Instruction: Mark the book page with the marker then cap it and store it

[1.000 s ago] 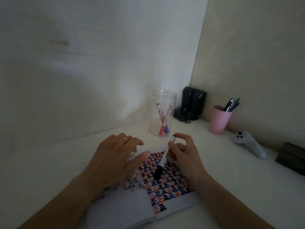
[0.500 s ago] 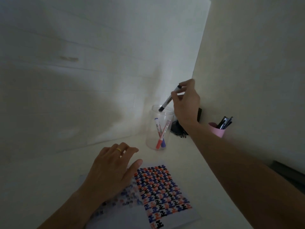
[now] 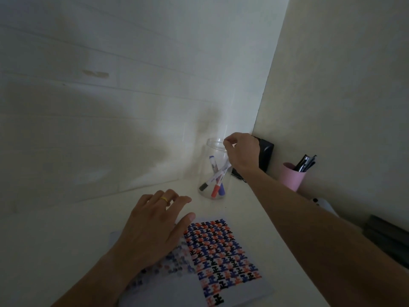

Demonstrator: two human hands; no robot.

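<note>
The open book lies on the white desk, its right page (image 3: 221,251) filled with rows of black, blue and red marks. My left hand (image 3: 155,224) rests flat on the left page, fingers spread. A clear plastic jar (image 3: 205,169) stands behind the book. Inside it the capped black marker (image 3: 212,179) leans cap-down, beside a red marker (image 3: 215,191) and a blue marker (image 3: 212,161). My right hand (image 3: 242,151) hovers at the jar's rim with fingertips pinched together; its wrist hides the black marker's upper end, and nothing shows between the fingers.
A pink cup (image 3: 291,176) of pens stands right of the jar by the side wall. A black device (image 3: 265,156) sits in the corner behind my right hand. A white controller (image 3: 325,206) and a dark box (image 3: 387,240) lie along the right wall.
My right hand lifted the capped black marker from the page up over the jar. The marker now lies inside the jar, with the hand lowered to the rim. My left hand stayed on the book.
</note>
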